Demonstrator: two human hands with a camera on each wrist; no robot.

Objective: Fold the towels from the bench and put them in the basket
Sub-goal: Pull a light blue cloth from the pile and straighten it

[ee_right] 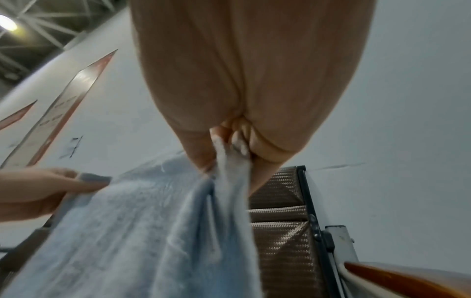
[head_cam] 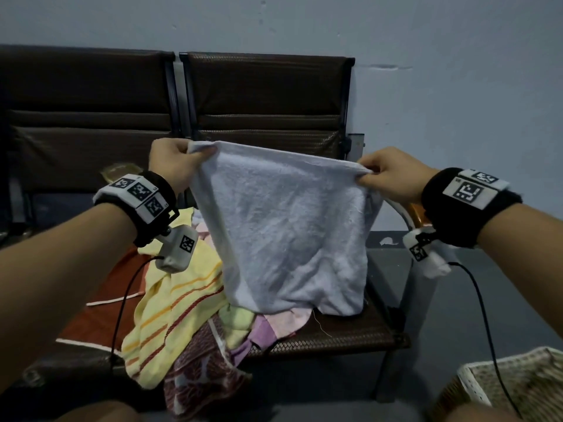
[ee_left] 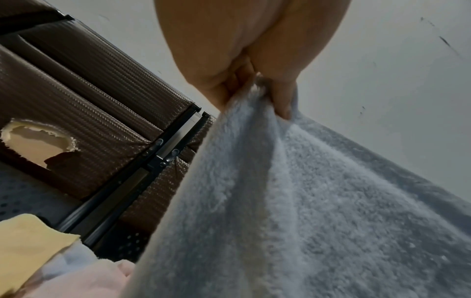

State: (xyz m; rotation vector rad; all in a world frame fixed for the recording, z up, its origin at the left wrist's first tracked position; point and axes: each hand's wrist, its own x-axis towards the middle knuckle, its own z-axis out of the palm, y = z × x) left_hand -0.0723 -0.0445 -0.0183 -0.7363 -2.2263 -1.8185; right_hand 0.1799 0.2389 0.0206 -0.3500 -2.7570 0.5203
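A pale blue towel (head_cam: 283,226) hangs spread between both hands above the bench seat (head_cam: 335,333), its lower edge resting on the pile. My left hand (head_cam: 176,161) pinches the towel's top left corner (ee_left: 257,94). My right hand (head_cam: 393,175) pinches the top right corner (ee_right: 229,155). The left hand (ee_right: 38,191) also shows in the right wrist view, holding its corner. Under the hanging towel lies a heap of other towels: a yellow striped one (head_cam: 173,296), a dark red patterned one (head_cam: 201,370), and pink and purple pieces (head_cam: 274,324). A wicker basket (head_cam: 511,388) stands at the lower right on the floor.
The bench is a row of brown woven seats (head_cam: 268,95) against a grey wall. A red cloth (head_cam: 100,303) covers the left seat. One backrest has a torn hole (ee_left: 38,139). A wooden armrest (ee_right: 407,280) borders the right end. Cables hang from both wrist cameras.
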